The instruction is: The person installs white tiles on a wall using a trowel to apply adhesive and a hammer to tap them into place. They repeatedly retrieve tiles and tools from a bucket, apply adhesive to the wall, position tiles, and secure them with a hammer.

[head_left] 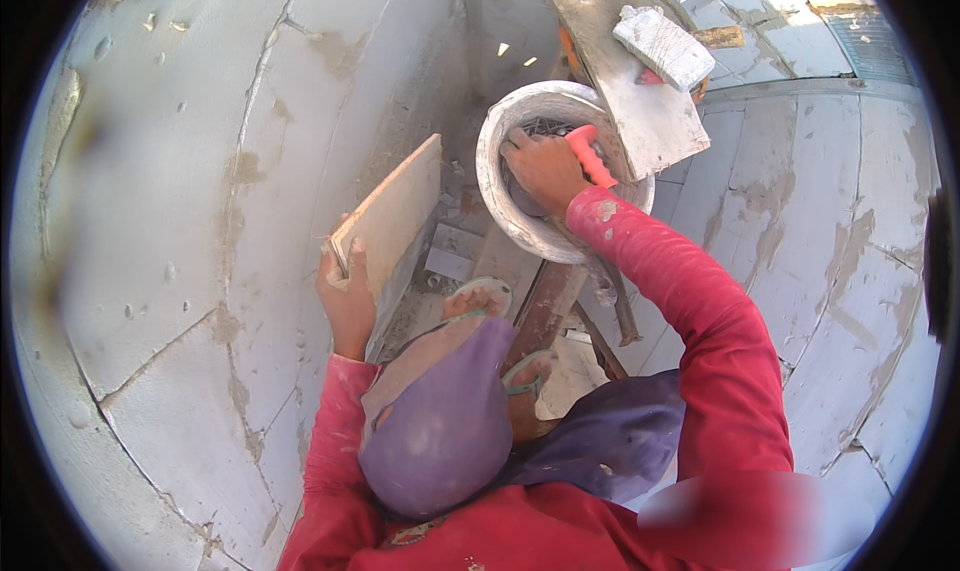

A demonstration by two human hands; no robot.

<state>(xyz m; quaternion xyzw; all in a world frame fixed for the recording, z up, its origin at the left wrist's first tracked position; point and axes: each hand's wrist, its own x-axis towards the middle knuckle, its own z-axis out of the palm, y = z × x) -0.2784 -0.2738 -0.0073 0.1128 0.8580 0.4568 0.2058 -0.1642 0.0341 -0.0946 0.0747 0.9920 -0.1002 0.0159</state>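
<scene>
My left hand (343, 299) grips a thin, pale rectangular board (398, 211) with a frayed wooden edge, held tilted beside the left wall. My right hand (543, 171) reaches into a white, plaster-crusted bucket (497, 193), its fingers curled down among dark items I cannot make out. A tool with a pink-red handle (592, 159) lies in the bucket just right of my right hand. Over the bucket's upper right rests a stained flat board (650, 131), with a whitish rough block (665, 49) on it.
Pale panelled walls (170, 191) with patched seams rise on both sides. A wooden beam (545, 311) runs beneath my sandalled feet (478, 296). A dark metal bar (622, 316) hangs below the bucket. A short wooden handle (722, 37) sticks out behind the block.
</scene>
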